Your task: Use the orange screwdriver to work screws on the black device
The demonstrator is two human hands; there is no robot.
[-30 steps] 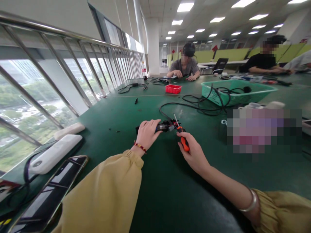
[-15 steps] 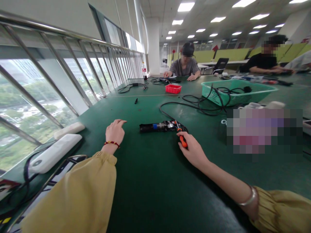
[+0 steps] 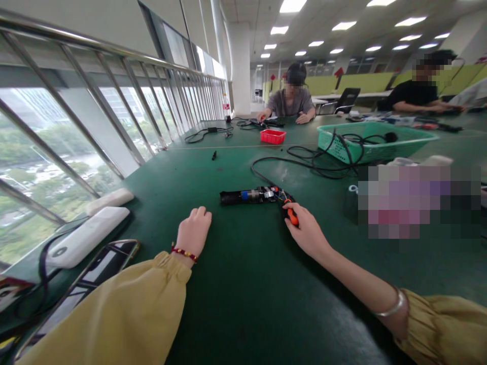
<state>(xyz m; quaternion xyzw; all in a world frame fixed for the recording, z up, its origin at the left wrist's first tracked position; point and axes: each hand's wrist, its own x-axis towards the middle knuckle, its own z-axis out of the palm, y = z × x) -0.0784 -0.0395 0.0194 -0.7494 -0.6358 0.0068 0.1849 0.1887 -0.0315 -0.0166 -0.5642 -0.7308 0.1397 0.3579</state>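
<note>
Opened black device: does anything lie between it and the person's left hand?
Nothing visible: only bare green table separates the left hand from the device. The right hand holds an orange screwdriver at its right end.

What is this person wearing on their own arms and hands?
Both arms are in loose mustard-yellow sleeves with gathered cuffs. The left sleeve reaches the wrist; the right sleeve ends farther up the forearm. The left hand is ungloved, with a red beaded bracelet at the wrist. The right hand is ungloved too, with a silver bangle.
</note>
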